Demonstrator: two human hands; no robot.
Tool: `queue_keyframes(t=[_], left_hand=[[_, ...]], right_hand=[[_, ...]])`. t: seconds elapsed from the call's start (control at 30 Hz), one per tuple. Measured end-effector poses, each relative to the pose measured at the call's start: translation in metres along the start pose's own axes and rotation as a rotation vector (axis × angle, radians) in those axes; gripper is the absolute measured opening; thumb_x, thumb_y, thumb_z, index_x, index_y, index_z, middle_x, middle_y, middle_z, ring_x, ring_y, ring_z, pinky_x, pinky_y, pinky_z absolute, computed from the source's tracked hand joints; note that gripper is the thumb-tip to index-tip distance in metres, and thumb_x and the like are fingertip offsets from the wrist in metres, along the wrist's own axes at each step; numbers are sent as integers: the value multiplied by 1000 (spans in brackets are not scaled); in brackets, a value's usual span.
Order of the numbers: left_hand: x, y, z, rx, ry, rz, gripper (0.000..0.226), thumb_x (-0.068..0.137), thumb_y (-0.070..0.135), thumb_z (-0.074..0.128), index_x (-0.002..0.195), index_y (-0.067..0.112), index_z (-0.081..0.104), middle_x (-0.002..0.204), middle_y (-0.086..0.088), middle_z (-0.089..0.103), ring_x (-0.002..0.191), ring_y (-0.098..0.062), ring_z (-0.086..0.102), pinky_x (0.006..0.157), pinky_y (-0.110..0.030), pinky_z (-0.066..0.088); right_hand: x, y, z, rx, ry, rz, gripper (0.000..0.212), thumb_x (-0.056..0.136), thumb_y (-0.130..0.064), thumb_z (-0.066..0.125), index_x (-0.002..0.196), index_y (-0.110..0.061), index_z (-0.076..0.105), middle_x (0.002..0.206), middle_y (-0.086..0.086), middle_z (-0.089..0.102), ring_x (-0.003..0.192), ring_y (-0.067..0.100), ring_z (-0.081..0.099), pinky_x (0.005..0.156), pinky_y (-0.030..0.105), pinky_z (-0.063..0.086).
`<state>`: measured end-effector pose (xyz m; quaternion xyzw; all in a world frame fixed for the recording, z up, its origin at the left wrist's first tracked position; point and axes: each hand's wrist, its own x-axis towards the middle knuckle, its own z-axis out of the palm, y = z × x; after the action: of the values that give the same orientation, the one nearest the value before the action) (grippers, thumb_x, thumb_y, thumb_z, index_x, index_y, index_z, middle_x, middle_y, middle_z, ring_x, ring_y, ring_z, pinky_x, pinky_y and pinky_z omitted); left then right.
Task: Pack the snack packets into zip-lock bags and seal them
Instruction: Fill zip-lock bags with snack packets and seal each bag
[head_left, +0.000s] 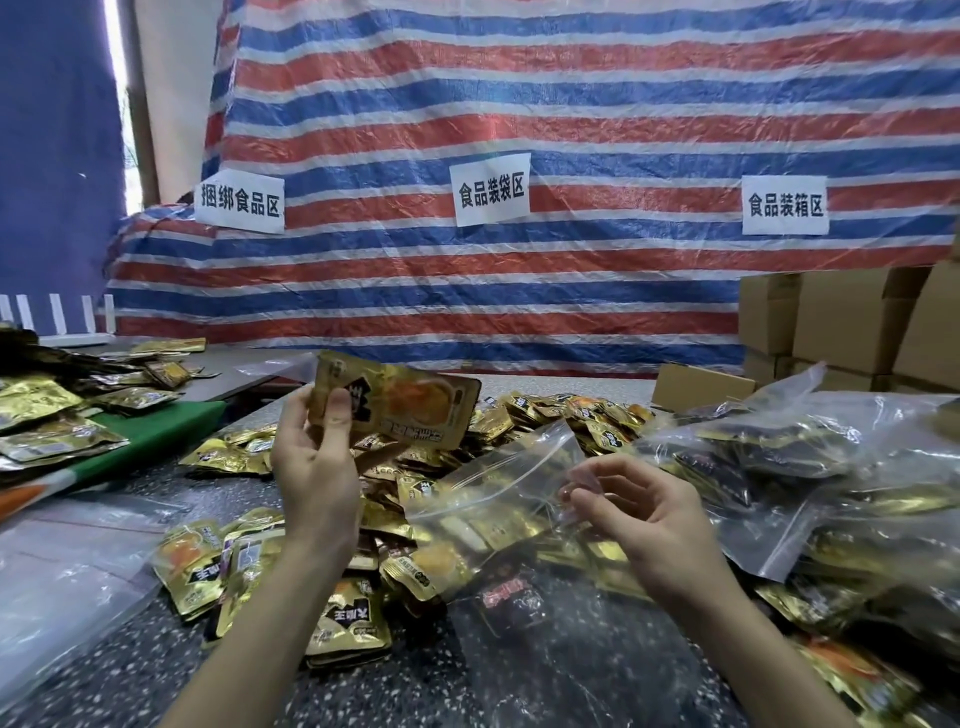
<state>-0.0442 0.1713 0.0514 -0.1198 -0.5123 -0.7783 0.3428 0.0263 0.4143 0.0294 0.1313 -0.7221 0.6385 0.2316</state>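
My left hand (317, 457) holds a small stack of gold snack packets (400, 402) raised above the table, thumb pressed on the front packet. My right hand (631, 512) pinches the edge of a clear zip-lock bag (498, 483) whose mouth points up toward the raised packets. The bag lies over a heap of loose gold packets (550, 410) spread across the speckled table (130, 670). More loose packets (208, 566) lie near my left forearm.
Filled zip-lock bags (831, 467) pile up at the right. Flat clear bags (62, 561) lie at the left, beside a green board (156, 431) and more packets (47, 410). Cardboard boxes (852, 322) stand at the back right before a striped tarp (519, 104).
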Motion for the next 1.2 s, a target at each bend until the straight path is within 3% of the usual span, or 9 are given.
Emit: queue_keyframes(t=[0.17, 0.3, 0.4, 0.47, 0.63, 0.8, 0.97, 1.1, 1.2], left_hand=[[-9, 12, 6, -24, -171, 44, 12, 85, 49, 61, 84, 39, 67, 91, -3, 70, 97, -40, 64, 90, -70, 48], [-14, 7, 7, 67, -363, -23, 13, 89, 35, 57, 83, 33, 68, 90, -14, 70, 91, -37, 67, 86, -60, 54], [-17, 3, 9, 164, -527, -114, 12, 87, 39, 57, 82, 32, 66, 83, 1, 73, 89, -20, 70, 81, -38, 55], [-16, 1, 10, 200, -580, -193, 13, 87, 43, 56, 86, 33, 64, 93, -5, 72, 92, -25, 70, 78, -41, 57], [-20, 2, 8, 233, -655, -306, 16, 86, 46, 55, 95, 35, 62, 87, -6, 72, 64, -26, 70, 59, -40, 60], [-26, 8, 12, 296, -712, -124, 23, 84, 40, 62, 98, 22, 65, 92, -11, 71, 79, -32, 70, 68, -53, 61], [-27, 13, 14, 278, -782, -67, 29, 71, 27, 78, 98, 20, 73, 91, -2, 74, 84, -16, 72, 72, -26, 59], [-25, 16, 14, 410, -900, -117, 47, 65, 47, 84, 107, 31, 69, 104, 12, 72, 96, -4, 68, 80, -22, 55], [-17, 21, 5, 417, -993, -275, 46, 71, 64, 65, 97, 27, 73, 99, 4, 74, 87, -11, 69, 73, -23, 53]], right_hand=[[-1, -1, 2, 14, 12, 2, 16, 86, 4, 69, 94, -10, 72, 92, 5, 77, 80, 18, 75, 66, 22, 57], [-3, -4, 5, 90, 31, 10, 15, 86, 7, 67, 94, -6, 70, 90, 9, 76, 75, 21, 75, 60, 23, 58], [-4, -5, 8, 83, 17, 18, 21, 88, 7, 65, 85, -13, 71, 91, 10, 75, 77, 20, 74, 60, 24, 57], [-5, -5, 8, 87, -2, 38, 29, 89, 7, 64, 78, -19, 70, 95, 10, 75, 80, 20, 74, 61, 25, 58], [-9, -7, 10, 47, -163, 137, 29, 76, -21, 85, 102, -17, 72, 102, 6, 76, 94, 19, 73, 70, 22, 57], [-7, -9, 19, 33, 93, 8, 10, 69, -23, 77, 75, -16, 81, 79, 7, 78, 72, 17, 74, 62, 20, 57], [-10, -17, 21, 126, 137, -53, 8, 70, -22, 76, 75, -22, 82, 80, 3, 78, 71, 11, 73, 63, 17, 56], [-13, -27, 22, 219, 159, -73, 20, 65, -36, 76, 78, -21, 82, 76, 7, 76, 65, 14, 71, 57, 21, 56], [-13, -33, 16, 314, 239, -68, 28, 62, -40, 76, 78, -18, 81, 75, 9, 75, 63, 17, 70, 55, 23, 56]])
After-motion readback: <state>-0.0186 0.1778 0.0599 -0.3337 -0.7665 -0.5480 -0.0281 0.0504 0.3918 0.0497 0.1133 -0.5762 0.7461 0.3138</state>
